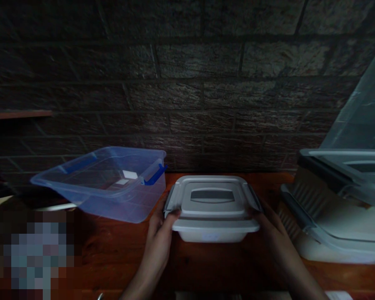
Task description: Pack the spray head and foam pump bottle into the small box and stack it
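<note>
A white lidded plastic storage box (212, 216) with a grey label strip on its lid is between my two hands, over the wooden table. My left hand (162, 223) grips its left side, thumb on the lid's edge and fingers partly hidden along the side. On the opposite side, my right hand (267, 221) holds the lid's right edge, its fingers mostly in shadow. The lid sits on the box, which is level. Whether its base touches the table I cannot tell.
Left of the box stands a clear bluish tub (112, 204) with blue latches, without a lid. Two stacked white boxes (346, 225) with grey latches stand at the right. A dark brick wall (187, 104) rises behind the wooden table (112, 254). A blurred patch covers the lower left.
</note>
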Available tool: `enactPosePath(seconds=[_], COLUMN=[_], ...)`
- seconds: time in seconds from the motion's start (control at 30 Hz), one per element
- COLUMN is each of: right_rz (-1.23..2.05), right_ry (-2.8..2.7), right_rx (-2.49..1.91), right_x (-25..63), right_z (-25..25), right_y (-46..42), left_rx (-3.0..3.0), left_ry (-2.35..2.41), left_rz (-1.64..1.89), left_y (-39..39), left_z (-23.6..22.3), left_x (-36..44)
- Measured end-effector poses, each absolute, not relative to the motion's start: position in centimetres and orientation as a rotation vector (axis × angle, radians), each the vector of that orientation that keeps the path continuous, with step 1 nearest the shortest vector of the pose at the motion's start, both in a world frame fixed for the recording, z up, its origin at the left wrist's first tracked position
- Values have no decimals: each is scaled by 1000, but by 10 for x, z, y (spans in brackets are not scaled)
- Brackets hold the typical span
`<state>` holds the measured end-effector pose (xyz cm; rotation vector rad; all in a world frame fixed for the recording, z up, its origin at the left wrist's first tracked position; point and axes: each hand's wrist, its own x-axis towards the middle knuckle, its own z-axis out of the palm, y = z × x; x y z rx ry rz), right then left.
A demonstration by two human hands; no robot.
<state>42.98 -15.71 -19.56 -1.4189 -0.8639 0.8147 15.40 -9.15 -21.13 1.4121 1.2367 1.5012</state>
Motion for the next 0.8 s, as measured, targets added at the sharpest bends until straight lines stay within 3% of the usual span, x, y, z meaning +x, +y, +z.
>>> enactPosePath(seconds=[0.27, 0.8], right_rz=[699, 681], right_ry=[-1047, -1349], right_rx=[-1443, -1463], right_x=[427, 442], right_z=[-175, -180], right_y=[-160, -153], left_rx=[1484, 1597], left_ry=[1292, 1313], left_rz=[1446, 1288], left_y=[-89, -89], left_z=[-221, -188], left_x=[143, 136])
